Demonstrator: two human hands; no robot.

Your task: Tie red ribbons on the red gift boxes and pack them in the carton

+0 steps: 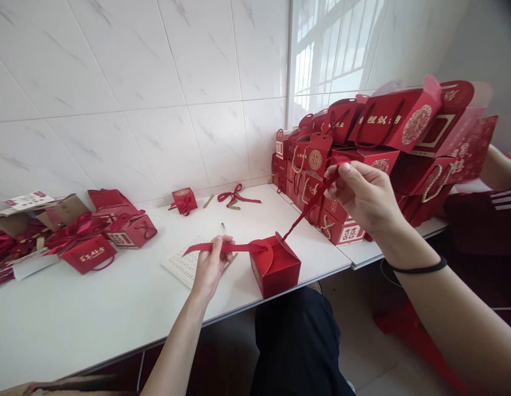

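A small red gift box sits at the table's front edge, its curved top flaps folded over. A red ribbon runs through the top of the box and out on both sides. To the left of the box, my left hand pinches one ribbon end, which lies nearly level. My right hand is raised at the upper right, fingers closed on the other end, and that length slants up taut and twisted. Under my left hand lies an open notebook with writing, a pen beside it.
Stacked red gift boxes rise at the right. A small bow-tied box and a loose ribbon bow lie near the tiled wall. More boxes and ribbons crowd the left. Another person's arm shows at the far right.
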